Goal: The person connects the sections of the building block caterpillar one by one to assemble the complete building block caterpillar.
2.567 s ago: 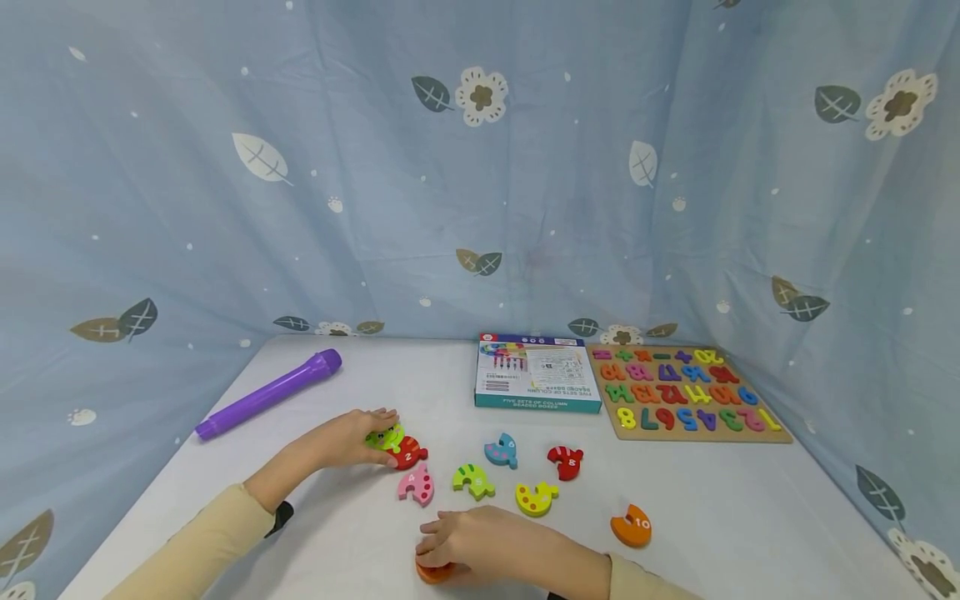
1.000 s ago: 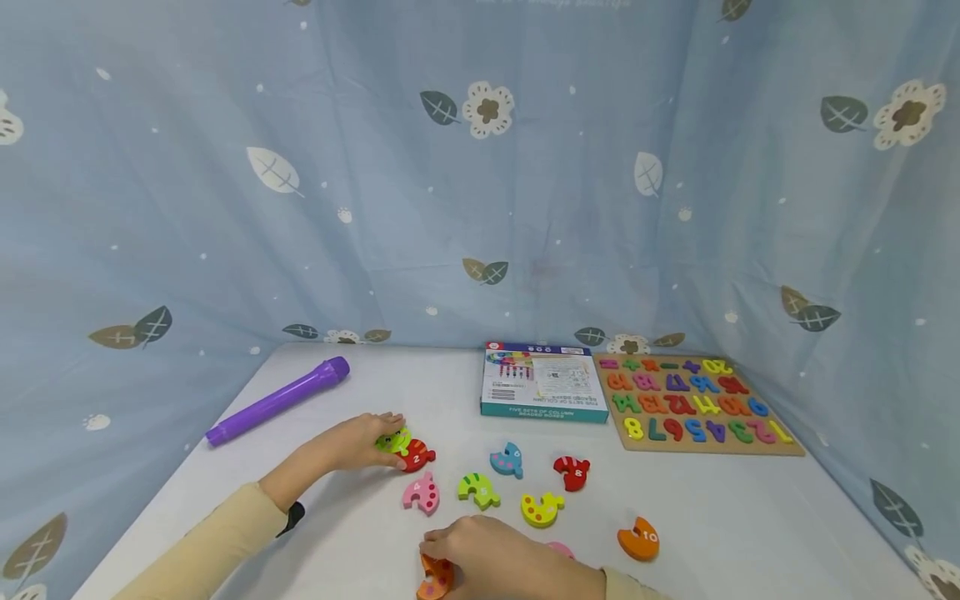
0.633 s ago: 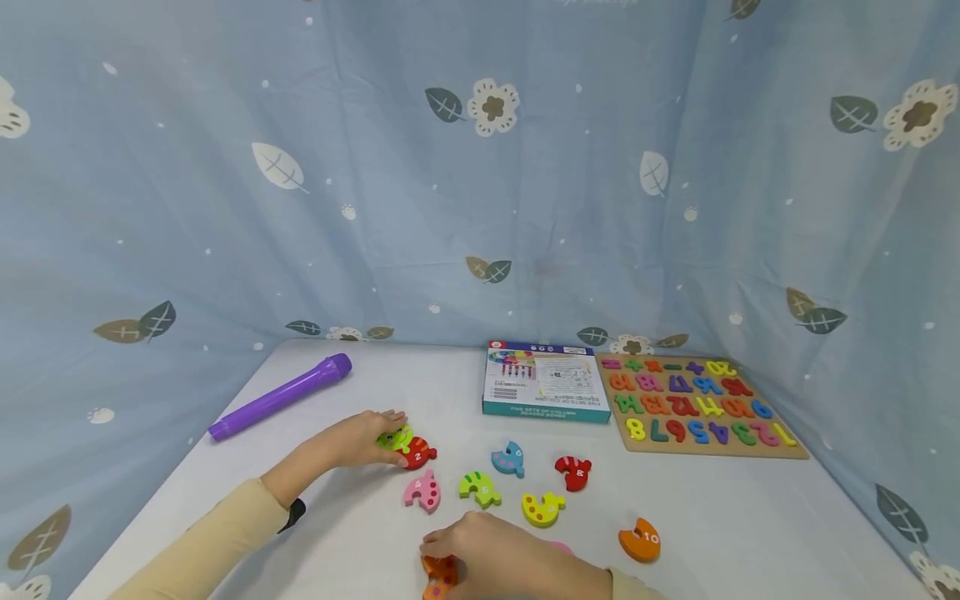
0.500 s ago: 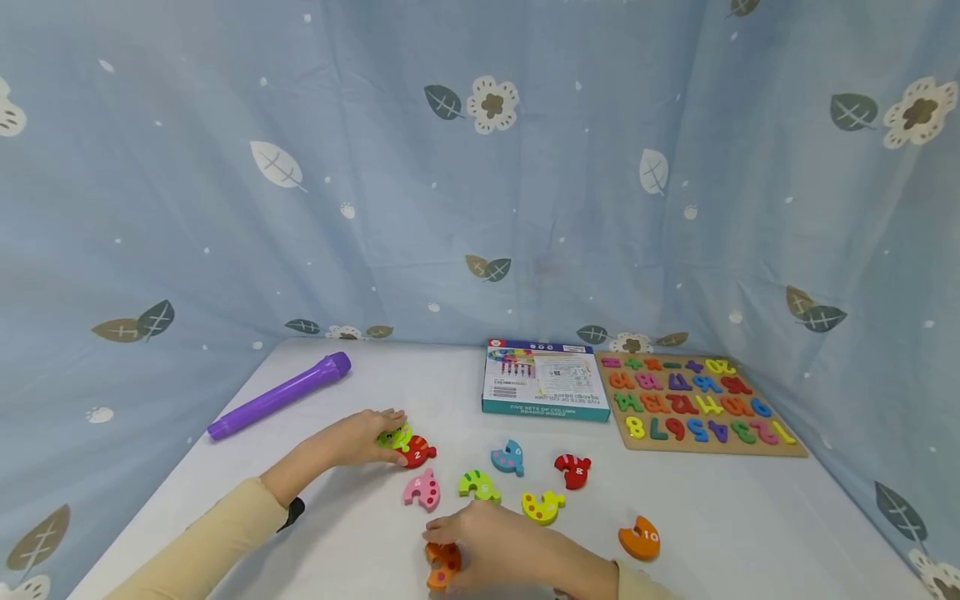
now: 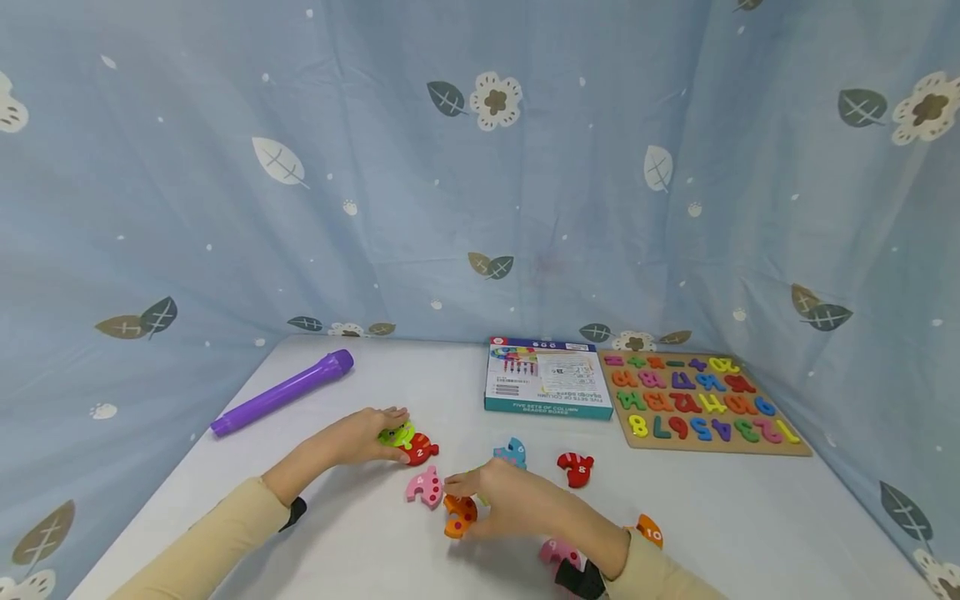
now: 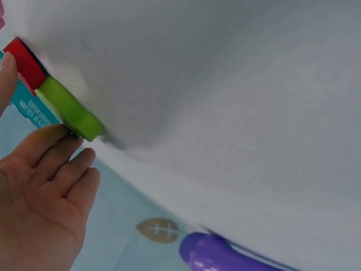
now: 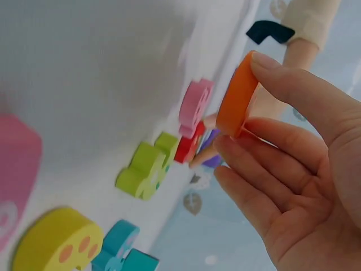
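My left hand (image 5: 358, 439) holds a green smiling head piece (image 5: 397, 434) and the joined red piece numbered 2 (image 5: 422, 450). In the left wrist view the thumb touches the red end and the fingertips meet the green end. Between thumb and fingers, my right hand (image 5: 517, 500) pinches an orange spotted puzzle piece (image 7: 237, 96), seemingly raised off the table. Just left of it in the head view lies the pink piece numbered 4 (image 5: 426, 487). My right hand mostly hides a light green piece (image 7: 144, 169) and a yellow one (image 7: 56, 240) there; the right wrist view shows both.
Beyond the right hand lie a blue piece (image 5: 512, 452) and a red 8 (image 5: 576, 469). A pink 9 (image 5: 558, 551) and an orange 10 (image 5: 649, 530) are partly covered by the right arm. Behind stand a box (image 5: 547, 379), number board (image 5: 701, 404) and purple microphone (image 5: 283, 393).
The right hand has carried the orange piece away from the table's near side, forward and slightly right, to beside the pink 4. The left hand has stayed on the green and red pieces.
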`<state>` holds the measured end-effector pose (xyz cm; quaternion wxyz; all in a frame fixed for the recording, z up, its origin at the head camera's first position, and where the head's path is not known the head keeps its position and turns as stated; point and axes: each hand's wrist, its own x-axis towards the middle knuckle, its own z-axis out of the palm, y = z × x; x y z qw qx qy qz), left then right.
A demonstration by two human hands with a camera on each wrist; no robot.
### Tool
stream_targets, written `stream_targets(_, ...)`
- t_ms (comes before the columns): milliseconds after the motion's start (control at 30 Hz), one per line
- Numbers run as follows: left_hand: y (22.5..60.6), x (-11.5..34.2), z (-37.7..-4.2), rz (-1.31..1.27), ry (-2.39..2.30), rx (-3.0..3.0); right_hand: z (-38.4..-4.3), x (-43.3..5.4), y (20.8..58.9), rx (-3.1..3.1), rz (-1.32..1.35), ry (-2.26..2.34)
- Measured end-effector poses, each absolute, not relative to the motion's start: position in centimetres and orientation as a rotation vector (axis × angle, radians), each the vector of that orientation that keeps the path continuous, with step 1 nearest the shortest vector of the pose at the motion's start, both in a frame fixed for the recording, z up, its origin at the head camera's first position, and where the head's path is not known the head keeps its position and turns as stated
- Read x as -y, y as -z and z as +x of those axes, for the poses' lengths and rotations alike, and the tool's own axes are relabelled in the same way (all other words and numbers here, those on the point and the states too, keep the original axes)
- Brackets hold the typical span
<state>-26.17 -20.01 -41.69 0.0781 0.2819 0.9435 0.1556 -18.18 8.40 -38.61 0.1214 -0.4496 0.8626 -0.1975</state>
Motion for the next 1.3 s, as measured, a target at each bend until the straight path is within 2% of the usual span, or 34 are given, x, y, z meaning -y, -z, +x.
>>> stream_targets(700,42.3,20.3,-26.5,0.844,-0.518,-2.817,-22.8,-7.6,38.8,-2.626,-1.185,0.573)
stream_targets(1300,42.3,20.5,-26.4,0.852,-0.551,-2.813,-25.4,-5.6,39.2,-2.675,-1.109,0.562)
